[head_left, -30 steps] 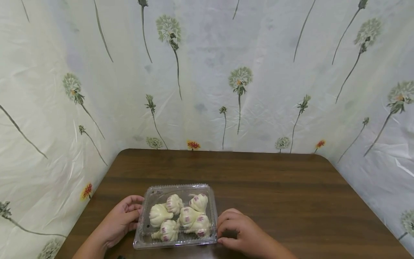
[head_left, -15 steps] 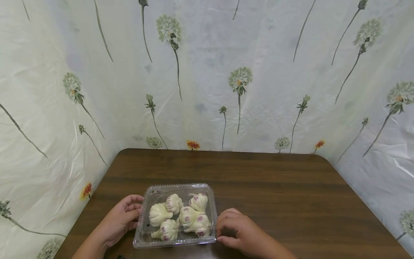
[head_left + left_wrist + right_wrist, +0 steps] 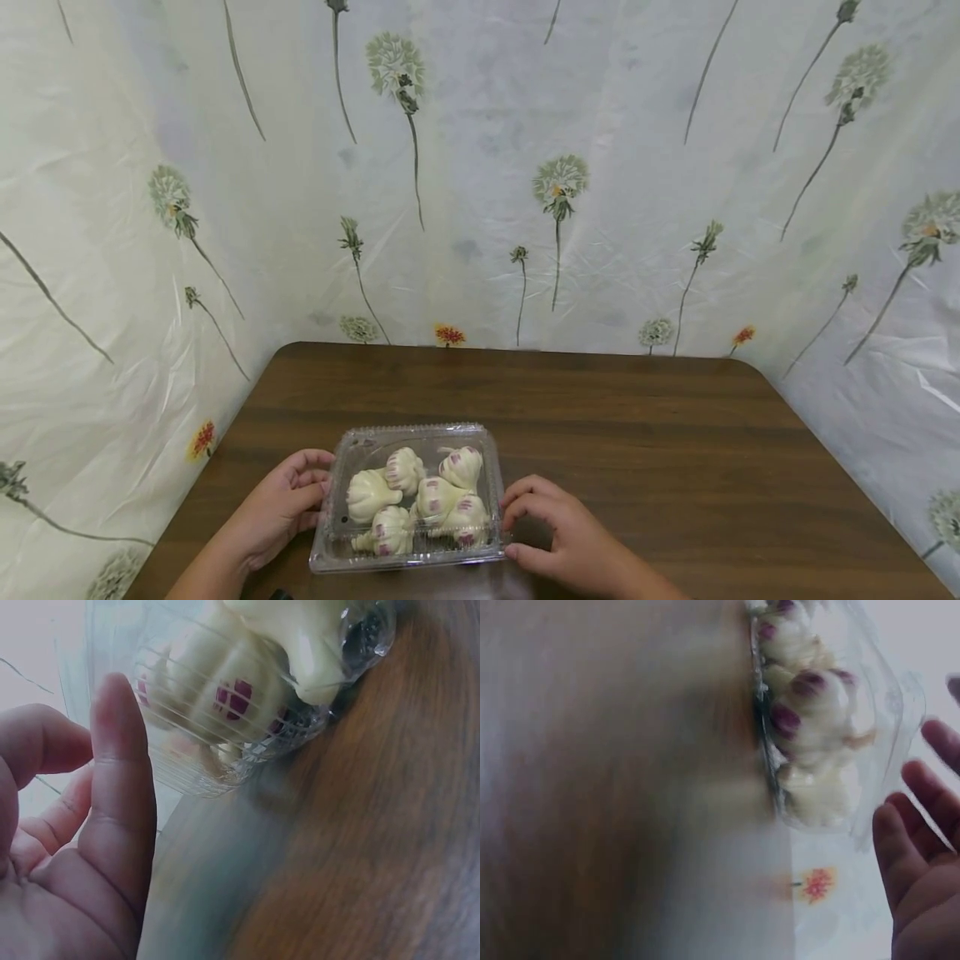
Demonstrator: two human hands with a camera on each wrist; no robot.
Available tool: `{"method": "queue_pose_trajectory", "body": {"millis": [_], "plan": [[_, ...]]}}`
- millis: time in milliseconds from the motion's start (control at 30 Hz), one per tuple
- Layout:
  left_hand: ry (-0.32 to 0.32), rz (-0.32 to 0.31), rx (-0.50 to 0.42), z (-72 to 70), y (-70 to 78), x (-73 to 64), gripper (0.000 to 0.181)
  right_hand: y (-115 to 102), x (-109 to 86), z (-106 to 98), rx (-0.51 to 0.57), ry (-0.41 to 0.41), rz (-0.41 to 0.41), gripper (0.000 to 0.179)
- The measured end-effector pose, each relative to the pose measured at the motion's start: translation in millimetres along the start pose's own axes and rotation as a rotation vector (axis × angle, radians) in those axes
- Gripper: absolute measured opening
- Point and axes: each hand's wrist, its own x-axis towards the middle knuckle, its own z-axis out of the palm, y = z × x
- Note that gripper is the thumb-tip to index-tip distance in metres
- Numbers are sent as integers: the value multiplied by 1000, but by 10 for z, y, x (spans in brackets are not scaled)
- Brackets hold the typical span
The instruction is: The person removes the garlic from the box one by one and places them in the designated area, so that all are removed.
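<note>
A clear plastic clamshell box (image 3: 360, 442) lies on the table with its lid down. Inside it are several pale garlic bulbs (image 3: 438, 500) with purple markings. At the box's left side is my left hand (image 3: 277, 508), its fingertips against or very near the wall. In the left wrist view its thumb (image 3: 120, 750) is straight beside the ribbed plastic. My right hand (image 3: 558, 529) is by the front right corner, thumb and fingers spread apart. The right wrist view shows its loosely extended fingers (image 3: 900, 847) near the rim; whether they touch it I cannot tell.
The box stands on a dark brown wooden table (image 3: 637, 442) with rounded far corners. A pale sheet (image 3: 480, 167) printed with dandelions hangs behind and on both sides. A small black object (image 3: 281, 594) shows at the bottom edge, left of the box.
My right hand's fingers have lifted slightly and spread away from the thumb at the box's corner. The left hand and the box have hardly moved.
</note>
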Motion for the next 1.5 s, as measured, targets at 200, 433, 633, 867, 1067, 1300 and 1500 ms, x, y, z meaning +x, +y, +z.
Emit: {"method": "queue_pose_trajectory", "body": {"millis": [200, 433, 633, 867, 1067, 1300, 1500], "plan": [[-9, 3, 0, 2, 8, -1, 42, 30, -12, -11, -23, -45, -41, 28], [-1, -9, 8, -1, 2, 3, 43, 51, 3, 3, -85, -29, -156, 9], [-6, -3, 6, -7, 7, -5, 42, 29, 30, -2, -146, 4, -191, 7], [5, -3, 14, -6, 10, -11, 42, -22, 42, -24, -147, 29, -139, 14], [13, -8, 21, -14, 11, -2, 46, -48, 45, -27, -151, 31, -106, 19], [13, -14, 13, -11, 20, 7, 49, -27, 59, -25, -136, 94, -140, 23], [-3, -2, 4, 4, 26, 18, 54, -5, 74, -27, -124, 140, -163, 30]]}}
